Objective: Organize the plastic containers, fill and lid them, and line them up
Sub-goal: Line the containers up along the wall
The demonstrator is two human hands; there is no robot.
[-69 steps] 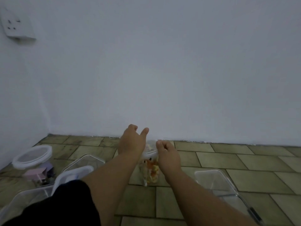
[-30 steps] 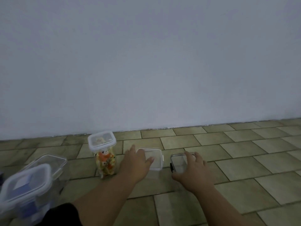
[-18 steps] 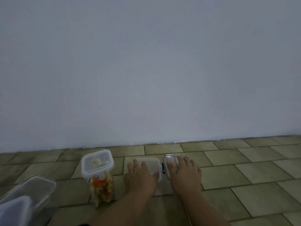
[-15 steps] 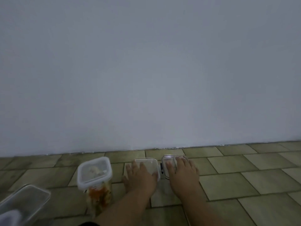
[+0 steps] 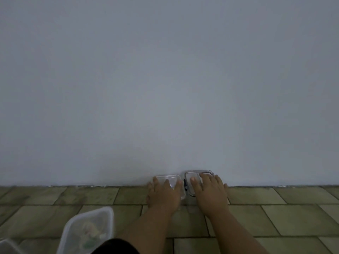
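Grips released: left grip flat on clear box, right grip on dark-rim box, at wall. Jar unaligned.

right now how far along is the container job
Done: the clear box and the dark-rimmed box stand lidded, side by side by the wall. In hand: the left hand and right hand rest flat on their lids. To do: the filled, lidded jar stands nearer, out of line, with another box cut off at the bottom-left corner. Whether the two boxes hold anything is unclear.
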